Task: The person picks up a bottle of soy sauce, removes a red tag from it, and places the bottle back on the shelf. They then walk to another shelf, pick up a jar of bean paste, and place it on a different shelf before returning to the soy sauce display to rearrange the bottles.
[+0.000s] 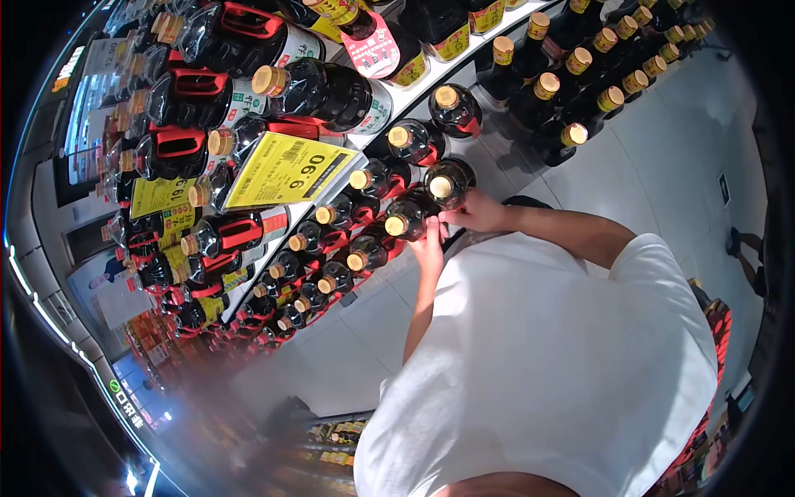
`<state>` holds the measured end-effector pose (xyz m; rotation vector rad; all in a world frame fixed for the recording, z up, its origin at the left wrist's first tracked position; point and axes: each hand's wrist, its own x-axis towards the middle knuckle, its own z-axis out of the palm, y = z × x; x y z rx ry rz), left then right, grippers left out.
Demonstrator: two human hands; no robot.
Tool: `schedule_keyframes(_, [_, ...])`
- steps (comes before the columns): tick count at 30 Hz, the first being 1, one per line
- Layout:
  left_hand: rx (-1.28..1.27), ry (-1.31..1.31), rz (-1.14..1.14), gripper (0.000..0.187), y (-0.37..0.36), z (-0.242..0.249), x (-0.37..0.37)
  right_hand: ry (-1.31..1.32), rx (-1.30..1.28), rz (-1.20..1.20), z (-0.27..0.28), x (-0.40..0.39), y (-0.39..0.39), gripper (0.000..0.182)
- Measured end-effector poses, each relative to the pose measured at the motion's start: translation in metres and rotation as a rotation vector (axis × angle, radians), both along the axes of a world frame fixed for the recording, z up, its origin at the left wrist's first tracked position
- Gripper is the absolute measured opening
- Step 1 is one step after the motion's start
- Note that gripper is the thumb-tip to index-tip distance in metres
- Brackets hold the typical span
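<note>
Two dark bottles with light caps stand close together just ahead of my white shirt. My left hand [427, 243] is closed against the side of the nearer left bottle [407, 217], its fingertips on the dark body. My right hand [480, 210] is closed at the lower edge of the right bottle [450, 182], its fingertips close to my left hand. The bottles hide part of both hands' fingers. Rows of similar dark bottles with red labels [364, 253] stand beside them along the lower shelf.
An upper shelf [414, 93] holds dark jugs with red handles [190, 93]. A yellow price tag [290, 172] sticks out from its edge. More capped bottles [571, 91] stand at the upper right. Pale floor tiles [654, 157] show at right, where part of another person [749, 258] is visible.
</note>
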<state>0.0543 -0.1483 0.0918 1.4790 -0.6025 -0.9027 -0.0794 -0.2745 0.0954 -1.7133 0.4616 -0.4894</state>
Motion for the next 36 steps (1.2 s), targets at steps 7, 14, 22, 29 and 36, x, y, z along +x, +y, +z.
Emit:
schedule_keyframes(7, [0.03, 0.045, -0.013, 0.026, 0.001, -0.005, 0.004, 0.139, 0.238, 0.307, 0.038, -0.007, -0.025, 0.026])
schedule_keyframes(14, [0.034, 0.042, -0.041, 0.018, 0.005, -0.011, 0.008, 0.24, 0.222, 0.398, 0.018, -0.008, -0.03, 0.027])
schedule_keyframes(22, [-0.01, 0.128, -0.332, 0.011, 0.017, -0.019, 0.032, 0.254, 0.108, 0.476, 0.002, -0.008, -0.036, 0.032])
schedule_keyframes(29, [0.009, 0.129, -0.487, 0.019, 0.02, -0.025, 0.031, 0.305, 0.274, 0.453, 0.015, -0.013, -0.034, 0.022])
schedule_keyframes(36, [-0.037, 0.132, -0.431, 0.008, 0.013, -0.024, 0.031, 0.241, 0.372, 0.289, 0.018, -0.012, -0.031, 0.034])
